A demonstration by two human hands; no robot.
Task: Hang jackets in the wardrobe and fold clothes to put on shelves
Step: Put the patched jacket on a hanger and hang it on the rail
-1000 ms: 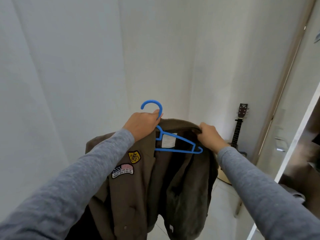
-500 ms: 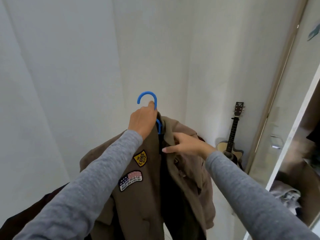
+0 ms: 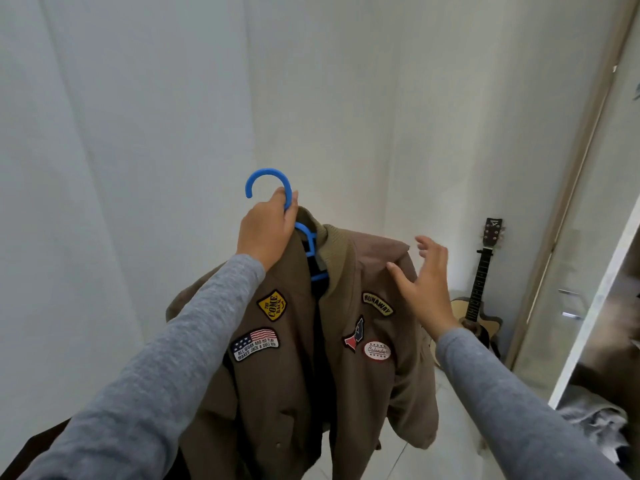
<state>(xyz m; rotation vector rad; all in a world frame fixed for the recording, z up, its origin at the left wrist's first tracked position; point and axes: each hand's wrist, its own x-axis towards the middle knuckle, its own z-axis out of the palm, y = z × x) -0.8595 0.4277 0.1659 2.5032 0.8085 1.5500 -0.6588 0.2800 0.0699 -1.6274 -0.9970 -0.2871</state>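
Jacket (image 3: 311, 358), brown with sewn patches, hangs in the air from a blue hanger (image 3: 268, 173), its front unfastened and its collar round the hanger's neck. The left hand (image 3: 268, 230) is clamped on the hanger just below the hook. The right hand (image 3: 427, 289) is spread with straight fingers beside the shoulder on that side; I cannot tell whether it touches the cloth.

The likeliest slip is at the hanger's ends. With the front open and only one hand bearing the weight, a tilt could let one shoulder slide off, and the far shoulder is hidden behind the left sleeve, so its seating cannot be checked.

The wardrobe (image 3: 602, 289) stands at the right and its rail is out of sight. A swing that way could catch a sleeve on its white edge, or brush the guitar (image 3: 479, 306) leaning in the corner. Grey clothes (image 3: 595, 420) lie low in the wardrobe, where the hem might drag.
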